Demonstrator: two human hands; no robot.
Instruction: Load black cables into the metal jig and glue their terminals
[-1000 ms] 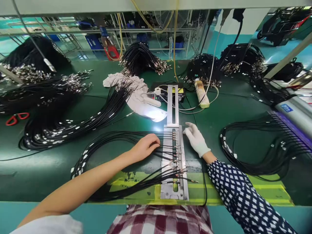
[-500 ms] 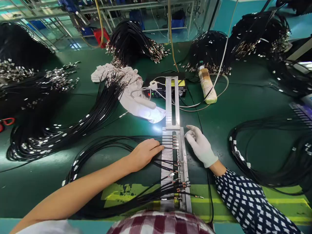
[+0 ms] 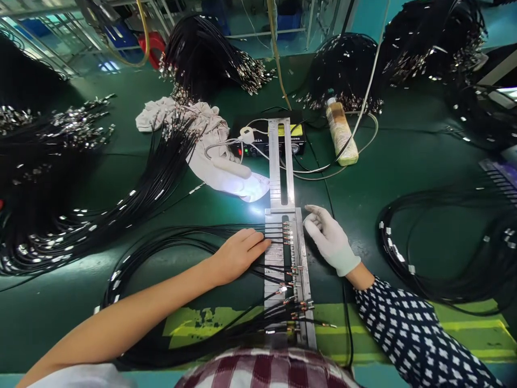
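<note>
My left hand (image 3: 239,257), bare, lies at the left edge of a slotted metal fixture (image 3: 301,253). Its fingers are pressed together on thin black cables (image 3: 218,230), with the fingertips near the slots; the undersides of the fingers are hidden. Several cable ends with small metal tips lie across the fixture's slot, and a second bunch of cables (image 3: 242,326) crosses it nearer to me. Just right of the fixture is my right hand (image 3: 329,241) in a white glove with bare fingertips. Index finger and thumb are apart there, and no object shows between them.
A bright lamp with a bendy neck (image 3: 232,168) lights the fixture's left side. Behind the fixture sits a black control box (image 3: 252,144), near a bottle (image 3: 341,132). Whitish cloth (image 3: 210,161) and bundles of black cables (image 3: 210,54) surround the work. A coiled bundle (image 3: 398,258) lies right.
The view has shifted a little, so the bench and its things appear further left and higher. Both hands keep nearly the same pose at the fixture.
</note>
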